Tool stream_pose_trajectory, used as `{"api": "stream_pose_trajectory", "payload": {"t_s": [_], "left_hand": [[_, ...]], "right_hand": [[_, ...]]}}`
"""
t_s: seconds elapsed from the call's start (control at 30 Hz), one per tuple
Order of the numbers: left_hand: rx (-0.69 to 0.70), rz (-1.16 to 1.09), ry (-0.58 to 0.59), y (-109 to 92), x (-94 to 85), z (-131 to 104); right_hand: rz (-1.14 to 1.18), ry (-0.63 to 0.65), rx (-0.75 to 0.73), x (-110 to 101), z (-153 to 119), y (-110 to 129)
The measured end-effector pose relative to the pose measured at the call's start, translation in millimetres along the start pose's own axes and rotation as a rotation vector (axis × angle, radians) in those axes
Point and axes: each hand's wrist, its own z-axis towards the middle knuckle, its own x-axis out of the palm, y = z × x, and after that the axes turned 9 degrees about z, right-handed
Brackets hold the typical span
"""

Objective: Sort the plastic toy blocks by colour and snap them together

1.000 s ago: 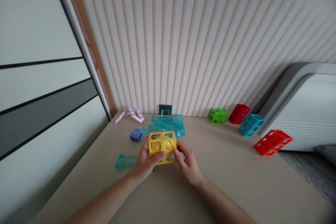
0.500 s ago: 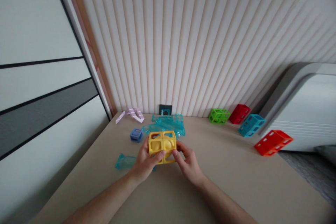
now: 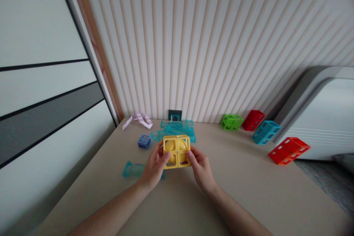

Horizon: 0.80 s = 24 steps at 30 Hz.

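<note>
A yellow plastic block, made of open-frame cubes joined in a square, is held up just above the beige surface. My left hand grips its left side with the thumb on the front face. On the block's right side sits my right hand, thumb pressed near the lower right cell. Right behind the block lies a pile of clear turquoise pieces.
A small blue cube and a turquoise piece lie left of my hands. Pale purple strips rest by the ribbed wall. Green, red, teal and orange-red blocks lie at the right, beside a white appliance.
Both hands have shifted the yellow block slightly right and turned it more squarely toward me; the right thumb now presses on its front.
</note>
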Motion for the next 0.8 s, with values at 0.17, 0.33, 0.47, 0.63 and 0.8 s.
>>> {"api": "stream_pose_trajectory", "payload": {"t_s": [0.17, 0.33, 0.47, 0.63, 0.8], "left_hand": [[-0.065, -0.055, -0.008, 1.0, -0.6, 1.0], [-0.096, -0.083, 0.028, 4.4, -1.2, 2.2], [-0.108, -0.085, 0.03, 7.5, -4.0, 3.5], [-0.093, -0.064, -0.003, 7.5, -7.6, 4.5], [-0.053, -0.044, -0.024, 0.8, -5.8, 3.9]], "right_hand": [[-0.007, -0.053, 0.008, -0.1, 1.1, -1.1], [-0.037, -0.106, -0.022, -1.5, 1.3, -1.7], [-0.06, -0.128, -0.035, -2.0, 1.7, -2.7], [-0.014, -0.034, 0.004, -1.7, 2.1, 0.7], [0.035, 0.088, 0.071, -2.0, 0.6, 4.9]]}}
